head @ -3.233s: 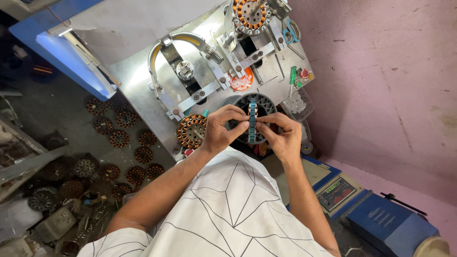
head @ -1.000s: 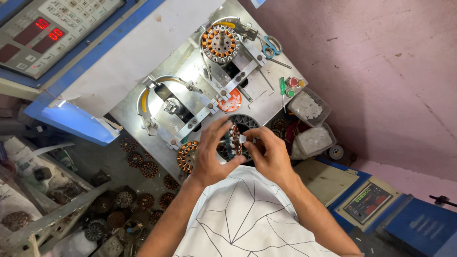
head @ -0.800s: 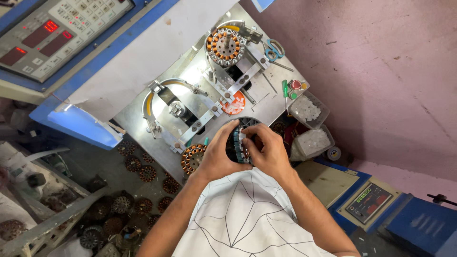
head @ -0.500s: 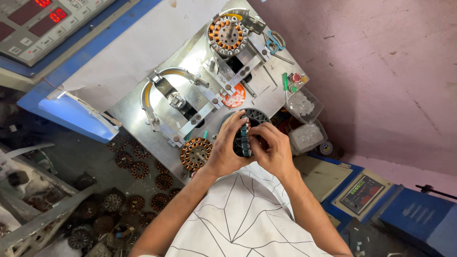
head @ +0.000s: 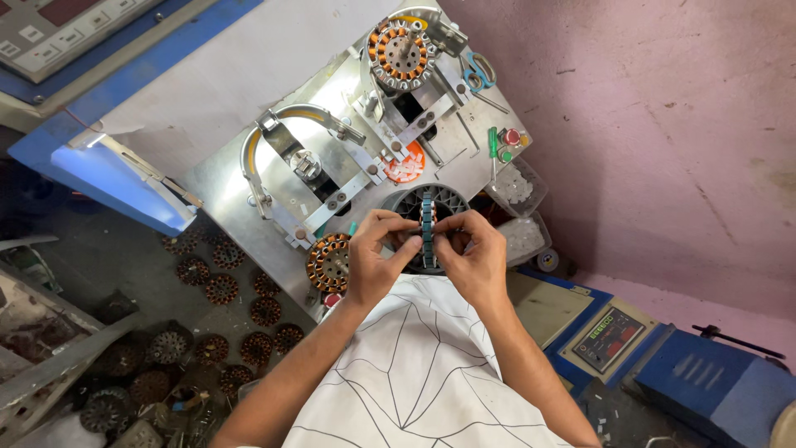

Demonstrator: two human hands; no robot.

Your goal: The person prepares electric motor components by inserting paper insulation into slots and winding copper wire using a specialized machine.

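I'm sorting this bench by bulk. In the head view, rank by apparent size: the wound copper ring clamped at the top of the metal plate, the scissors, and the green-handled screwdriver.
1. Wound copper ring, plainly largest.
2 and 3. Scissors and green-handled screwdriver look much alike, so I won't rank them.

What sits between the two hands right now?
In the head view, a dark toothed stator ring, edge-on, sits between the left hand and right hand, both pinching it.
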